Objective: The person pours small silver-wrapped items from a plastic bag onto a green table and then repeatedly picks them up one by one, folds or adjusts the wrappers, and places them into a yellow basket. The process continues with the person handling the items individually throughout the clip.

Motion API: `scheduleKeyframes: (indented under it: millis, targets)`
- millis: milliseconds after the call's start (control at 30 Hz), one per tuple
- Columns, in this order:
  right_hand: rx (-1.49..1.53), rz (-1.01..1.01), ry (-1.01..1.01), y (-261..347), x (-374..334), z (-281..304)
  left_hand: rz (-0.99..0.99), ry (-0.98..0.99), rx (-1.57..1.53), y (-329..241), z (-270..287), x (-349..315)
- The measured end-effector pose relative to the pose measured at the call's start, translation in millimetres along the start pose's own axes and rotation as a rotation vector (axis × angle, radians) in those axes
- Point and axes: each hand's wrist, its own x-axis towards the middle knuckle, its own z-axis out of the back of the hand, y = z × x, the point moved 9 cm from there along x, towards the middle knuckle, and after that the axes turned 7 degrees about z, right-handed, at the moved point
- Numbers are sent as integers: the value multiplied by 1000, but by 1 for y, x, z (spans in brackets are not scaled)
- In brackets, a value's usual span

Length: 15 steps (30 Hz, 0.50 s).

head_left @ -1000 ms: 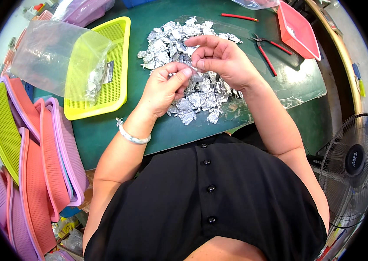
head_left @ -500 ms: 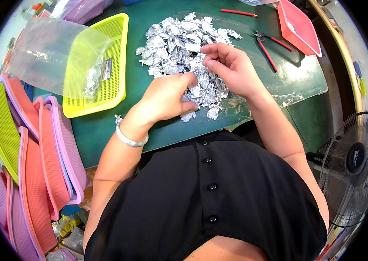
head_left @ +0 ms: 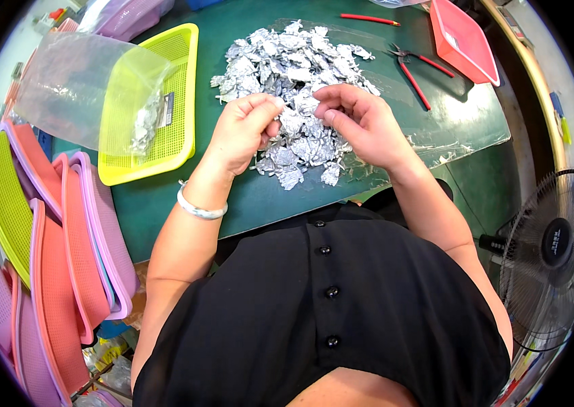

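A heap of crumpled silver flakes (head_left: 300,64) with dark lines lies on the green table; whether they are foil or thin metal, I cannot tell. My left hand (head_left: 243,132), with a pale bangle (head_left: 200,208) on its wrist, is at the heap's near left side. Its thumb and forefinger are pinched together, and what they hold is hidden. Over the heap's right side is my right hand (head_left: 365,125). Its fingers are curled, with a gap between thumb and forefinger and nothing plainly held there.
Left of the heap stands a yellow-green basket (head_left: 190,102) with a clear bag (head_left: 63,81) holding some silver pieces. Stacked plastic baskets (head_left: 56,271) fill the left side. Red-handled pliers (head_left: 406,64), a red pen-like stick (head_left: 370,19), a pink tray (head_left: 460,44) and a fan (head_left: 551,251) are on the right.
My left hand has lifted off the heap's near part, moved a little up and left, and closed into a pinch. My right hand has come slightly lower, its fingers still curled.
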Motion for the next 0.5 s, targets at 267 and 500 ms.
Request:
scheduleKeyframes:
  millis: [267,500]
  targets:
    - [321,-151,22,-4,-5,-23,79,66,-197,7,-5,-1]
    - [406,-176,-21,-9,-6,-24,69,57,-171,8,-6,-1]
